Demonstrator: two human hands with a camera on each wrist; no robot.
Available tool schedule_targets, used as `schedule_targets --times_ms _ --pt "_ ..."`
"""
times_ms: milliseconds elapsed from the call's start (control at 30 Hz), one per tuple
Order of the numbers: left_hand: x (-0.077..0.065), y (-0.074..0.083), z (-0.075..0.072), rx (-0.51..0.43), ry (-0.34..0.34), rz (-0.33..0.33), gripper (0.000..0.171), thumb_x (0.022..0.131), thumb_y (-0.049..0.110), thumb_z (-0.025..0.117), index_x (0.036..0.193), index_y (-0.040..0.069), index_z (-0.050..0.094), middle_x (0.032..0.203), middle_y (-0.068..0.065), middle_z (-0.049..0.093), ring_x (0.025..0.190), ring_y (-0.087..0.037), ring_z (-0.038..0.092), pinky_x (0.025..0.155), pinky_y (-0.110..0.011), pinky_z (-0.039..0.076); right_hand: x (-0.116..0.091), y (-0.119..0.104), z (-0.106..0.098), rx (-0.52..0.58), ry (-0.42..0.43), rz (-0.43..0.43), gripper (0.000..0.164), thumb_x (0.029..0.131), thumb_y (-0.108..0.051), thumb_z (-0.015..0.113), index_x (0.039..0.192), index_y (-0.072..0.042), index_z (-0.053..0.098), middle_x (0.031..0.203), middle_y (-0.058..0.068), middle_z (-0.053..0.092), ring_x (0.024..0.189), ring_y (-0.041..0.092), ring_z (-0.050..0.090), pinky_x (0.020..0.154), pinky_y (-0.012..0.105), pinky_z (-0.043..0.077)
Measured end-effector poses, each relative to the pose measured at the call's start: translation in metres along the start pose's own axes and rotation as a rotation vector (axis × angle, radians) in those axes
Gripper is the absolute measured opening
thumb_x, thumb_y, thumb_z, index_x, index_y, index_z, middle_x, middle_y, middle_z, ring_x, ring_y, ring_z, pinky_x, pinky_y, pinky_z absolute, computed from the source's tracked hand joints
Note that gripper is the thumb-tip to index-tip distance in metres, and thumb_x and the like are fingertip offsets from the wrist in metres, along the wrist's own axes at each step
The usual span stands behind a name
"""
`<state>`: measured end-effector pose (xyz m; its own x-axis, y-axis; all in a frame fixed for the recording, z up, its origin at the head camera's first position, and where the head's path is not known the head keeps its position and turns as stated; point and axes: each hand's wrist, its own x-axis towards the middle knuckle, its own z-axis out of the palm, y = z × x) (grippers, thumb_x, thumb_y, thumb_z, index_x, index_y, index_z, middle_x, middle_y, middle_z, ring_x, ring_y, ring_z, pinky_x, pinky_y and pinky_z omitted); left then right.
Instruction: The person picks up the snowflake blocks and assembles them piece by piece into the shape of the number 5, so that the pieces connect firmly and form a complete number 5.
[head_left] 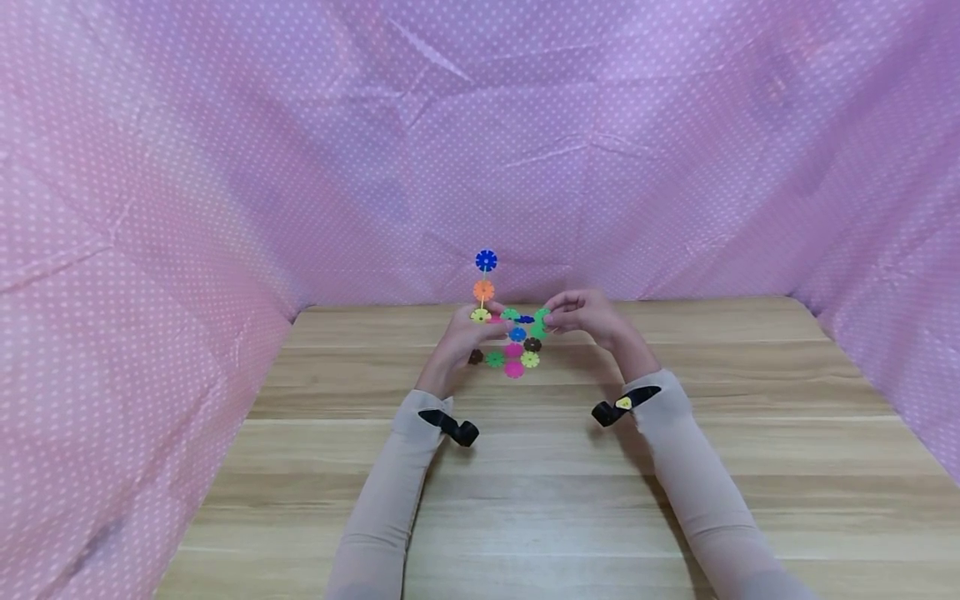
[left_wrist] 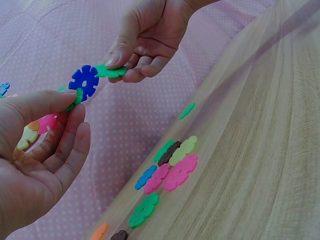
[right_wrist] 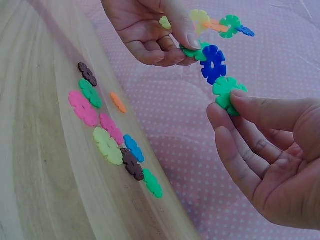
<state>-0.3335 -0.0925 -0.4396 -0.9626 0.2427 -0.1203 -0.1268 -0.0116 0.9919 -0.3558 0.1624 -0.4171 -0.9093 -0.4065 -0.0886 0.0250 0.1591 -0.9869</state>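
Observation:
My left hand [head_left: 463, 335] pinches a green notched plastic disc [right_wrist: 198, 52] between thumb and fingers, above the far part of the table. Slotted into this disc is a dark blue disc [right_wrist: 215, 57]. At the blue one's other edge sits a second green disc [right_wrist: 226, 91], which my right hand [head_left: 592, 317] pinches between thumb and forefinger. Beyond the left hand the same chain runs on with a pink disc [left_wrist: 47, 122] and a yellow disc [right_wrist: 200, 20]. In the head view it stands up through an orange disc [head_left: 478, 291] to a blue disc [head_left: 486, 253] at its top.
Several loose discs lie on the wooden table [head_left: 525, 483] below the hands, among them a pink disc [right_wrist: 81, 107], a pale yellow disc [right_wrist: 106, 145], a brown disc [right_wrist: 131, 165] and an orange disc [right_wrist: 118, 102]. Pink dotted cloth [head_left: 480, 167] hangs behind and at both sides.

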Motion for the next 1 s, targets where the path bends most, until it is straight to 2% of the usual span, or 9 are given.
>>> schedule_targets --times_ms 233,433,533,700,800,1000 --pt "0.001 -0.001 0.001 0.022 0.018 0.023 0.025 0.089 0.007 0.078 0.110 0.005 0.066 0.092 -0.004 0.071 0.108 -0.044 0.069 0.100 -0.052 0.056 0.000 0.000 0.003 -0.055 0.017 -0.020 0.031 0.091 -0.005 0.075 0.115 0.012 0.065 0.084 -0.002 0.075 0.081 0.014 0.074 0.094 0.054 0.058" --pt "0.001 -0.003 0.000 0.040 0.042 -0.032 0.030 0.087 0.013 0.081 0.113 0.009 0.067 0.100 -0.005 0.072 0.103 -0.033 0.073 0.099 -0.047 0.058 0.001 0.003 0.007 -0.083 0.026 -0.037 0.029 0.091 -0.005 0.075 0.113 0.010 0.067 0.084 -0.003 0.075 0.080 0.013 0.073 0.093 0.056 0.058" --pt "0.000 -0.004 -0.001 0.076 0.055 -0.034 0.033 0.086 0.018 0.083 0.114 0.012 0.068 0.106 -0.005 0.073 0.102 -0.024 0.072 0.100 -0.042 0.056 0.001 0.004 0.009 -0.083 0.020 -0.061 0.028 0.091 -0.004 0.075 0.112 0.011 0.067 0.084 -0.002 0.075 0.080 0.014 0.073 0.092 0.057 0.058" --pt "-0.001 -0.003 -0.003 0.098 0.054 0.012 0.033 0.083 0.022 0.086 0.111 0.011 0.072 0.110 -0.006 0.074 0.105 -0.020 0.068 0.106 -0.046 0.052 0.002 0.005 0.012 -0.077 0.019 -0.110 0.027 0.090 -0.004 0.075 0.112 0.011 0.068 0.082 -0.003 0.075 0.082 0.024 0.073 0.088 0.054 0.060" --pt "-0.002 -0.001 -0.003 0.096 0.054 0.005 0.031 0.082 0.026 0.087 0.107 0.012 0.075 0.107 -0.004 0.075 0.108 -0.021 0.066 0.109 -0.048 0.050 0.002 0.005 0.013 -0.077 0.029 -0.142 0.026 0.090 -0.004 0.075 0.111 0.011 0.069 0.082 -0.004 0.075 0.083 0.027 0.074 0.085 0.049 0.061" --pt "-0.002 0.002 -0.004 0.073 0.055 -0.032 0.031 0.080 0.028 0.089 0.104 0.012 0.077 0.102 -0.004 0.077 0.107 -0.022 0.064 0.111 -0.052 0.046 0.000 0.003 0.018 -0.041 0.052 -0.200 0.022 0.089 -0.002 0.075 0.107 0.011 0.071 0.080 -0.004 0.076 0.077 0.018 0.072 0.083 0.042 0.062"
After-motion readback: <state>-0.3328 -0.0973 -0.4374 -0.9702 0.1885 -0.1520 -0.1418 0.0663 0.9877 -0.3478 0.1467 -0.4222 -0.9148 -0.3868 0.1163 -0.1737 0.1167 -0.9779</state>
